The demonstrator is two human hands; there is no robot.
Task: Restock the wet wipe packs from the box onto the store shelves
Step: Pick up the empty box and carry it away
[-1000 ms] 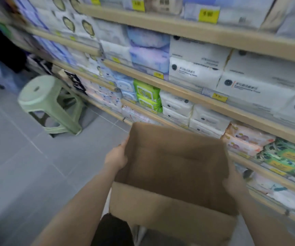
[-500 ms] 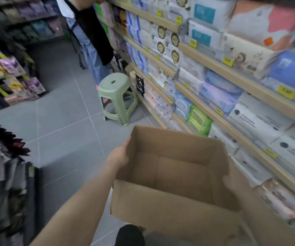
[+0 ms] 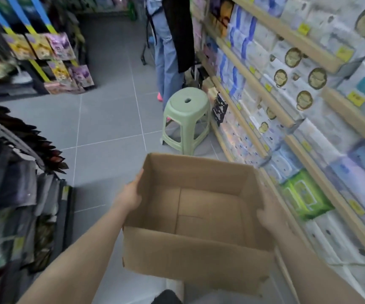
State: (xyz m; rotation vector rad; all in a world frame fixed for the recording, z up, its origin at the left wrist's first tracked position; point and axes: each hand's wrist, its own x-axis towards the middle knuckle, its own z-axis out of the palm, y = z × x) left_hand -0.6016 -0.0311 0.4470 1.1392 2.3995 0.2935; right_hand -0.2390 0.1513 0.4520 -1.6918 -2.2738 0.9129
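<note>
Empty box carried down a shop aisle

Left hand (image 3: 131,195) and right hand (image 3: 269,213) grip the cardboard box (image 3: 199,216) sides above grey tile floor (image 3: 104,119); shelves (image 3: 304,150) right, green stool (image 3: 187,119) ahead.

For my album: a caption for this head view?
Both hands, left and right, carry an empty cardboard box along stocked shelves.

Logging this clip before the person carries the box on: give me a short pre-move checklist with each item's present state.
1. Cardboard box gripped on both sides: ok, left hand and right hand hold opposite walls.
2. Box emptied of wet wipe packs: ok, only the bare bottom shows.
3. Path ahead clear: not ok, green stool stands just beyond the box.
4. Aisle free of people: not ok, a person stands behind the stool.
5. Box bottom flaps secure: cannot tell.
</note>
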